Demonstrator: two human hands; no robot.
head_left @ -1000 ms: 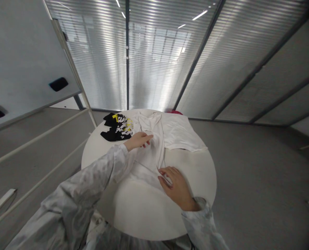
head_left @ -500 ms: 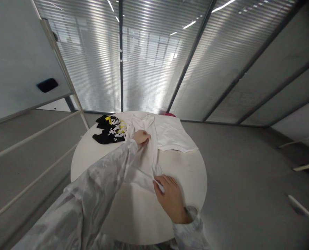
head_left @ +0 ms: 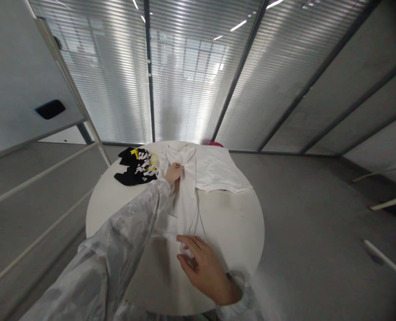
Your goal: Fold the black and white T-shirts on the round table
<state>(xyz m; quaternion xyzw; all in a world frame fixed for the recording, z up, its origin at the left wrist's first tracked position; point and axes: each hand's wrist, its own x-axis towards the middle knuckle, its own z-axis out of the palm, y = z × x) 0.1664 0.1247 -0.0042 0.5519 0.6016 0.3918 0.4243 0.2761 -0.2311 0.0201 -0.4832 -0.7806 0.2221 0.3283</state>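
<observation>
A white garment (head_left: 186,191), seemingly a shirt, lies on the round white table (head_left: 238,223), its near part gathered into a long fold. My left hand (head_left: 174,173) pinches the cloth near the upper part of this fold, fingertips together. At the near end of the fold is my right hand (head_left: 204,269), thumb and fingers apart, with white cloth close to the fingertips. Whether the fingertips touch that cloth is hard to see. Flat white fabric (head_left: 216,169) spreads to the right of the fold. Black cloth with yellow and white print (head_left: 134,171) lies to the left.
Something red (head_left: 215,144) shows behind the table's far edge. A whiteboard (head_left: 14,80) with a black eraser-like object (head_left: 50,109) stands at left on a pale tube frame (head_left: 44,176). Ribbed glass panels (head_left: 184,89) rise behind the table.
My right hand has moved left with the near edge of the white cloth, and its fingers have parted. The fold now lies narrower. My left hand has shifted slightly up and left in view.
</observation>
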